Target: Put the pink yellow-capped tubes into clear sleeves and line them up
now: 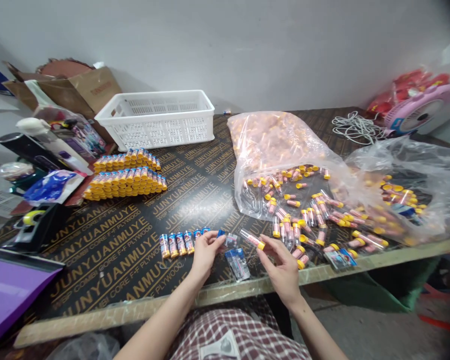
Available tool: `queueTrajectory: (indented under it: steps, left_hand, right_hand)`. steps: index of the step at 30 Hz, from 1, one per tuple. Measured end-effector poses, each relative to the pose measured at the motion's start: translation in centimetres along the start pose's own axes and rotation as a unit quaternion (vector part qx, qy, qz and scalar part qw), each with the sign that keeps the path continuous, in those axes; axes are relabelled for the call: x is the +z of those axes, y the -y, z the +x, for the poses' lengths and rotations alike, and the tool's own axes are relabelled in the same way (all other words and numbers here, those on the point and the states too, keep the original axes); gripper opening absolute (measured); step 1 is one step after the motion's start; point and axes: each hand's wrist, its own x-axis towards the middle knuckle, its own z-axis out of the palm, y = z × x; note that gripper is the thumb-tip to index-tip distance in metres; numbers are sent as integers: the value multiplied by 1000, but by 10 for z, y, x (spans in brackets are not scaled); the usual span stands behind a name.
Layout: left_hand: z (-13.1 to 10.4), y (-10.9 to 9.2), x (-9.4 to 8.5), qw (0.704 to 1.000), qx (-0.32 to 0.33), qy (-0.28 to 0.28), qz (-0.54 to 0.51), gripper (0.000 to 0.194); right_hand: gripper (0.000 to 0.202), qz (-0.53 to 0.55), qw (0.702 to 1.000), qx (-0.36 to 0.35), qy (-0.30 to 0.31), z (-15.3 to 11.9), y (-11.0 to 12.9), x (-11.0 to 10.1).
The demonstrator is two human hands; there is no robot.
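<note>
The black table (195, 175) bears gold lettering and a taped front edge (97, 320); a pale wall (225, 50) rises behind the white crate (161, 131). A pink fan (420, 116) stands far right. Above the table's near side, the right hand (283, 270) pinches a tube (250, 238) by its yellow end; the left hand's (204, 255) fingertips grip a wrapper (231, 240).

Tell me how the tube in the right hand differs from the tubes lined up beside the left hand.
The held tube is clear, with pink showing inside; the lined-up tubes show blue printed wrapping.
The held tube is gripped at one end by the right hand; the lined-up tubes sit side by side on the table.
Both the held tube and the lined-up tubes have a yellow end.
</note>
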Motion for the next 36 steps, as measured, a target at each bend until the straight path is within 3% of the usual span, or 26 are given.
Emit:
queueTrajectory:
  steps: [6, 11, 21, 24, 31, 36]
  left_hand:
    - [7, -13, -5, 991, -51, -37, -117, 35]
    - [4, -14, -4, 991, -39, -66, -109, 36]
    - [5, -6, -7, 992, 24, -111, -62, 35]
    - [2, -8, -5, 994, 28, -92, -60, 37]
    - [-8, -17, 3, 989, -17, 35, -144, 36]
    - [-10, -19, 0, 984, -49, 57, -160, 40]
  right_hand:
    - [23, -20, 998, -59, -13, -2, 11, 5]
    - [29, -60, 990, -126, -12, -1, 16, 10]
    - [42, -73, 980, -180, 28, -7, 11, 16]
    - [38, -62, 982, -173, 49, -8, 11, 17]
    - [35, -7, 985, -111, 133, -6, 9, 20]
    - [34, 8, 985, -100, 143, -5, 6, 21]
